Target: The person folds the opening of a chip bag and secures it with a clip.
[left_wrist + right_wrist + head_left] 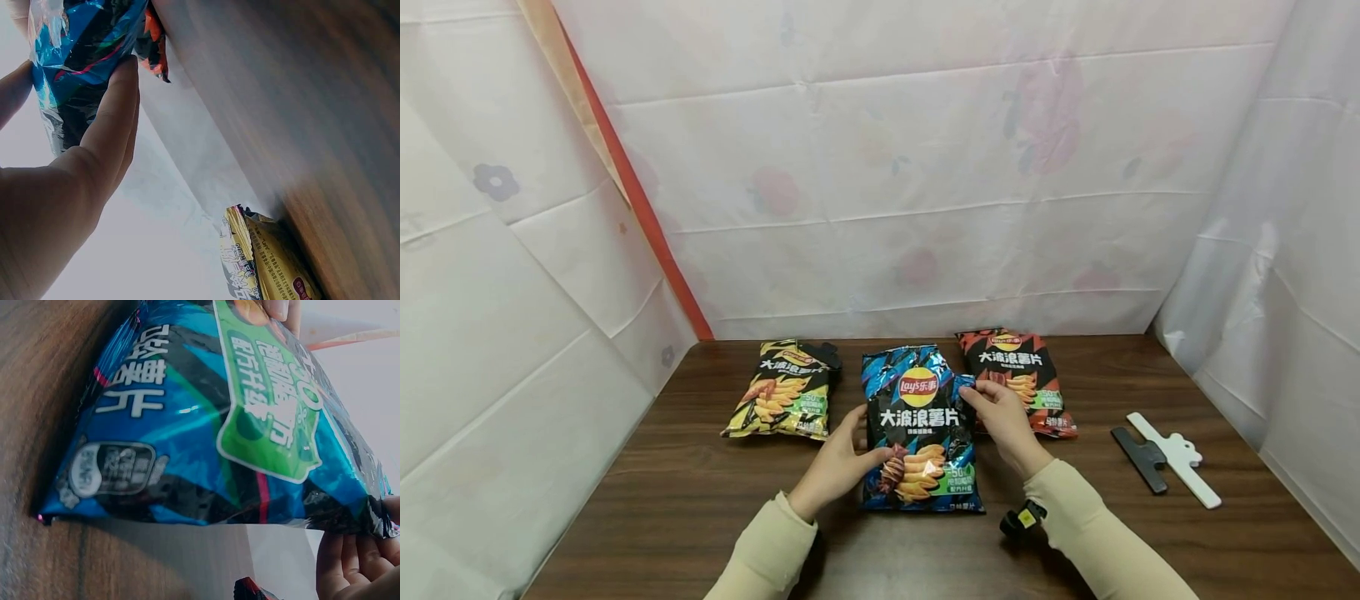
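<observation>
Both hands hold a blue and black bag of Lay's potato chips, which stands nearly upright with its printed front facing me. The left hand grips the bag's left side, thumb across the front and fingers behind the edge. At the upper right, the right hand pinches the bag's corner between thumb and fingers. That corner sits lower than the rest of the top edge. In the right wrist view, the bag's bottom corner is close over the wooden table, and the right hand's fingers curl at the bag's edge.
A yellow and black chip bag lies at the back left, a dark piece at its top right corner. A red and black chip bag lies behind the right hand. Right of it, a black clip touches a white clip on the table.
</observation>
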### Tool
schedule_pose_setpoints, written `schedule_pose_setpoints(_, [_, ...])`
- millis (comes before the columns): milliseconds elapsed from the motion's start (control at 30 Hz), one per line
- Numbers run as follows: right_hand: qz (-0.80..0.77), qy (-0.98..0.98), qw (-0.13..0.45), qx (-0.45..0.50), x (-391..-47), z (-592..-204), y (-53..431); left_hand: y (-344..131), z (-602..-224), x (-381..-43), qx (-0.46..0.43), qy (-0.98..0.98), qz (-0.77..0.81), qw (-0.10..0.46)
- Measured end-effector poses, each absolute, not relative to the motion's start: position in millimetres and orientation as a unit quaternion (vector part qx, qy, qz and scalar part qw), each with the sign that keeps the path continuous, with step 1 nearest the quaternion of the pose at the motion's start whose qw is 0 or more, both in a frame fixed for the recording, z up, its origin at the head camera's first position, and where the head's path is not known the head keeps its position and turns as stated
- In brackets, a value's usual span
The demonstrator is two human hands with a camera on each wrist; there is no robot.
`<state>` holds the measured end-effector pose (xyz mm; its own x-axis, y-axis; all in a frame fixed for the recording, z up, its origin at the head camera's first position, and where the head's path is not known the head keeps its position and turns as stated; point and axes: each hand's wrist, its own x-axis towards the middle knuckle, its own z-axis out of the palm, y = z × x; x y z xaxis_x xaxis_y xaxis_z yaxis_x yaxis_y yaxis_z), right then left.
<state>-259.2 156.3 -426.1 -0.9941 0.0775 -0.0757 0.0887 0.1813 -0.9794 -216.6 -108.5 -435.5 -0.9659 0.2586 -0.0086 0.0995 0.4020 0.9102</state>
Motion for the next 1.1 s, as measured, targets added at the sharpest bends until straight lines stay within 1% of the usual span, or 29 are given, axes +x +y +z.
schedule_pose_setpoints(167, [-0.646,0.761,-0.008,0.059,-258.2,-426.3,155.5,-109.0,-435.2,-215.5,0.102,0.842,0.525,0.071])
schedule_pose_setpoints(500, [-0.667,0.742,-0.011,0.067,-256.6,-426.0,154.8,-109.2,-435.1,-215.1,0.102,0.844,0.521,0.077])
schedule_pose_setpoints(800, [-0.676,0.734,-0.012,0.065,-252.9,-425.1,157.5,-109.2,-429.8,-217.3,0.108,0.819,0.561,0.057])
schedule_pose_setpoints(1100, [-0.692,0.72,-0.02,0.048,-249.6,-425.2,161.3,-107.7,-418.7,-226.9,0.114,0.807,0.579,0.033])
